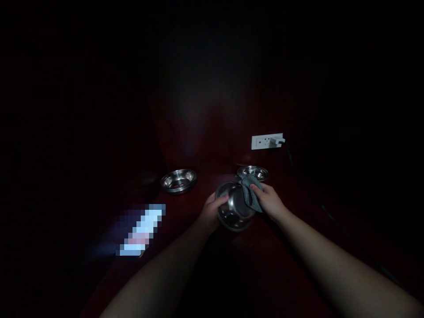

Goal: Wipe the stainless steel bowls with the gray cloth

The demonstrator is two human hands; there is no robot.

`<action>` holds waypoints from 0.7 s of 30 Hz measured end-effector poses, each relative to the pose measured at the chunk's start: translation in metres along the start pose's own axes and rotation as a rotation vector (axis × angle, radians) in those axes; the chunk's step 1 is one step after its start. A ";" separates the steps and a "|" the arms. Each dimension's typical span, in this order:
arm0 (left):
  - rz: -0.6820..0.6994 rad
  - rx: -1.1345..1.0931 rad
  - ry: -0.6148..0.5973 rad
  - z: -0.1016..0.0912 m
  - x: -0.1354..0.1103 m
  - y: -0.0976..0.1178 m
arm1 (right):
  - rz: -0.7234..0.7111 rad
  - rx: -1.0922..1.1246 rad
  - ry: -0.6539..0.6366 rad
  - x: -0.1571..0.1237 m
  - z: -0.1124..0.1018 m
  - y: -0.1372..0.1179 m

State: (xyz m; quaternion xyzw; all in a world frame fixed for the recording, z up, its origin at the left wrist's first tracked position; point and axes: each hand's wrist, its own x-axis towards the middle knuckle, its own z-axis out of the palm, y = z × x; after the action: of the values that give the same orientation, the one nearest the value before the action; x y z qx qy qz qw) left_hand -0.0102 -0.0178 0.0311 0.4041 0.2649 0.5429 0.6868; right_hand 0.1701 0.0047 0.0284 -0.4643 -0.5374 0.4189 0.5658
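A shiny steel bowl is held up in front of me, tilted so its rounded outside shows. My left hand grips its left rim, with the thumb lying across the metal. On the other side, my right hand pinches a grey-green cloth that lies against the bowl's upper right edge. Part of the cloth hangs below the fingers. The bowl's inside is turned away and hidden.
Stacked-looking steel dishes stand to the left on a dark red surface. Another steel dish sits behind the cloth. A glowing, pixelated screen lies at the left. The wall socket holds a plug, with a dark cable running down the right.
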 end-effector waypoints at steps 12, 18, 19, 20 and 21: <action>0.451 0.794 0.107 -0.008 0.005 0.011 | -0.026 -0.581 -0.015 0.003 -0.015 -0.002; 0.497 1.197 0.133 -0.024 0.013 0.004 | -0.183 -0.720 -0.323 -0.010 -0.009 -0.013; 0.500 1.252 0.137 -0.026 0.014 0.003 | -0.212 -0.700 -0.372 -0.012 -0.008 -0.014; 0.502 1.297 0.138 -0.028 0.015 0.003 | -0.230 -0.679 -0.410 -0.013 -0.007 -0.014; 0.502 1.336 0.141 -0.028 0.016 0.002 | -0.237 -0.656 -0.437 -0.014 -0.007 -0.014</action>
State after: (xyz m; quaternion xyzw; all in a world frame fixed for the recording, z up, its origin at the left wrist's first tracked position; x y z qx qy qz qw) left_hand -0.0300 0.0050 0.0190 0.7510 0.4833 0.4312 0.1282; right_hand 0.1759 -0.0126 0.0393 -0.4551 -0.7998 0.2460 0.3045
